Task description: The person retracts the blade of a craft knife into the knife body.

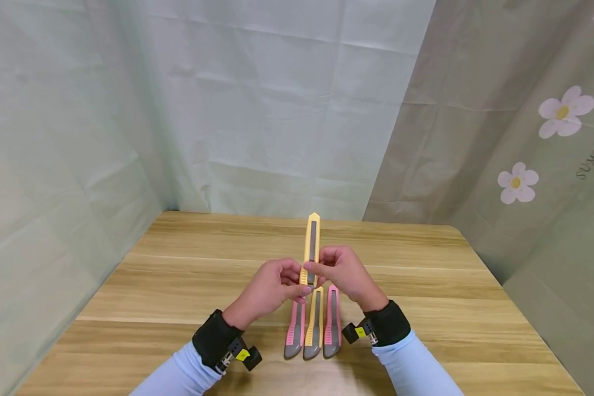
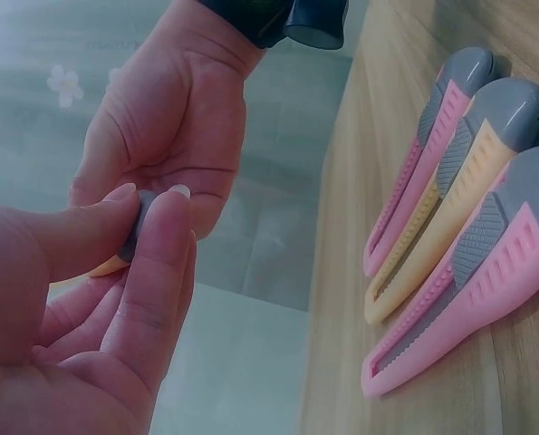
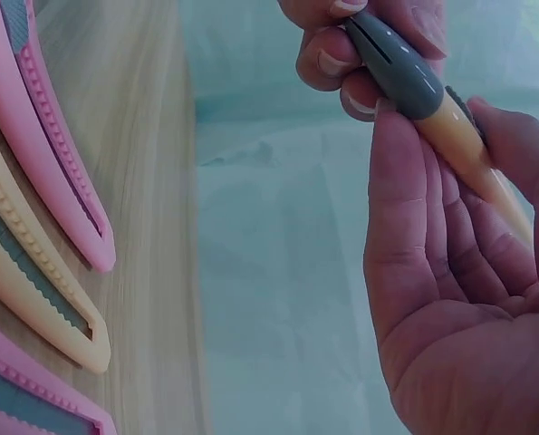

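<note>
A yellow utility knife (image 1: 313,236) with a grey end is held up off the table, its tip pointing up and away in the head view. My left hand (image 1: 269,289) pinches the grey end (image 3: 396,68) between thumb and fingers. Higher on the body, my right hand (image 1: 346,275) grips the same knife, thumb on the slider side and fingers behind. No blade shows past the tip. Below the hands lie a pink utility knife (image 1: 295,333), a yellow utility knife (image 1: 314,322) and another pink utility knife (image 1: 333,322), side by side with grey ends toward me.
A wood-grain table (image 1: 178,286) spreads under everything. Pale cloth (image 1: 277,110) hangs behind and at the sides, with printed flowers (image 1: 517,184) on the right. Black straps (image 1: 388,323) with small cameras are on both wrists.
</note>
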The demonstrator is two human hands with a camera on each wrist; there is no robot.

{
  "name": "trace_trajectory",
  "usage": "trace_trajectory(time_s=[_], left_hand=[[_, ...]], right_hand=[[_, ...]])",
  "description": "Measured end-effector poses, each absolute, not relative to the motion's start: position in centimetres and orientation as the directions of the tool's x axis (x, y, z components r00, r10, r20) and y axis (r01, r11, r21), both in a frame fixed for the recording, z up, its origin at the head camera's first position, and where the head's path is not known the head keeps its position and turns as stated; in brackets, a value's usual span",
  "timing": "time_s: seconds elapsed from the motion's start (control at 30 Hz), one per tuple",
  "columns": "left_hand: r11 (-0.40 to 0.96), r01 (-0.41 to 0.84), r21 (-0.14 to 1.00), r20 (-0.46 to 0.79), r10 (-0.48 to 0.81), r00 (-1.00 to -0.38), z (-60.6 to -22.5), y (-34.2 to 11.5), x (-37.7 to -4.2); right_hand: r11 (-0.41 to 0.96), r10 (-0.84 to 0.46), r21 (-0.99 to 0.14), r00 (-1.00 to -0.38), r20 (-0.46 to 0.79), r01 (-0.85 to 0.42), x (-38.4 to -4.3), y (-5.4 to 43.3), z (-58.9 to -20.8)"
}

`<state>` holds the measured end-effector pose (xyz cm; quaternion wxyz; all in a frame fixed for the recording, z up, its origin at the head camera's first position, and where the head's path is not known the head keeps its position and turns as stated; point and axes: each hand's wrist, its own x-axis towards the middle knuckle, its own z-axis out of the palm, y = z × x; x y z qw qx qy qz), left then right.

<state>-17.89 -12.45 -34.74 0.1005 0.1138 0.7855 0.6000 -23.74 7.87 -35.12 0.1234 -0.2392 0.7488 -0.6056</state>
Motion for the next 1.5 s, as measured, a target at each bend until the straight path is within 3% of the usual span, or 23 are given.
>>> trace_trajectory(time_s=[0.77, 1.23, 1.5], left_hand=[[0.265, 0.058, 0.962, -0.026, 0.305, -0.952, -34.7, -13.1, -17.8], [0.422, 0.059, 0.905, -0.090, 0.325, -0.941, -36.9, -14.5, -14.9], [0.576, 0.065, 0.815, -0.157, 0.327, -0.932, -38.0, -15.1, -12.8]], right_hand=[[0.162, -0.509, -0.970, -0.858, 0.073, -0.179, -23.9, 7.1, -35.9], [0.219, -0.523, -0.973, -0.851, -0.052, -0.075, -25.8, 5.6, -35.8], [0.291, -0.609, -0.944, -0.791, -0.060, -0.153, -26.7, 4.4, -36.9]])
